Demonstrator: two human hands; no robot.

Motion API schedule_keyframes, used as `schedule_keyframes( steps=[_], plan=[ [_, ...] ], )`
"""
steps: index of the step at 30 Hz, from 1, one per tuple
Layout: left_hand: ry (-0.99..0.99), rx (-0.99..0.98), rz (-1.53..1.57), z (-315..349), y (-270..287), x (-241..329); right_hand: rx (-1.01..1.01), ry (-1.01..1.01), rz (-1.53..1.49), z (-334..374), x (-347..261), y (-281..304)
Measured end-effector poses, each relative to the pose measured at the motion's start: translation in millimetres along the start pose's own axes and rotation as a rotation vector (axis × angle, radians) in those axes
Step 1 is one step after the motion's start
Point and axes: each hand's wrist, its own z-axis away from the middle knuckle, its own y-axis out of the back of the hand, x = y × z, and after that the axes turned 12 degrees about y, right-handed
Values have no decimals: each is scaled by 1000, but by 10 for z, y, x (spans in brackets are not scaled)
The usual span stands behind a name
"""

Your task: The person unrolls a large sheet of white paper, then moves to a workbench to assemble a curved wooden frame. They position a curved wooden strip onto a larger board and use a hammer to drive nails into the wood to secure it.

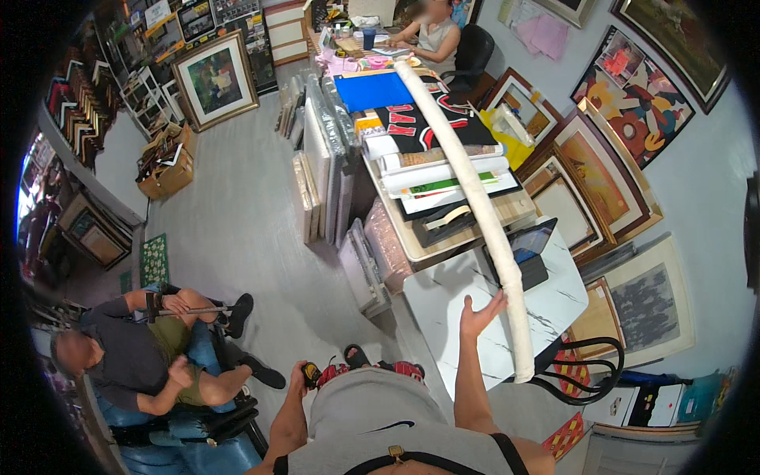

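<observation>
A long cream-coloured roll (473,186) lies lengthwise over the wooden counter and the white marble-patterned table (431,297), its near end close to the table's right side. My right hand (481,318) is open at the left edge of this roll, fingertips touching or very near it, thumb held apart. Low at my left side, my left hand (298,380) is closed around a small yellow-and-black tape measure (311,373). Beyond my right hand, a dark tablet on a stand (532,244) stands partly behind the roll.
On the counter (427,252) are a tape dispenser (446,224), rolled papers, a black jersey (427,119) and a blue sheet (372,93). Wrapped panels (321,150) lean at its left. A black chair (590,372) stands right. One person (150,340) sits left, another (431,36) at the far desk.
</observation>
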Motion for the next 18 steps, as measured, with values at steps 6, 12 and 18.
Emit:
schedule_keyframes(
  steps=[6,12,18],
  plan=[
    [30,-197,106,38,554,303,-600,20,-423,655,-801,-868],
    [-36,-406,462,198,315,736,-1490,324,-532,1461,-1329,-1449],
    [-205,-499,499,64,262,1697,-1476,278,-375,1041,-1870,-2556]
  ],
)
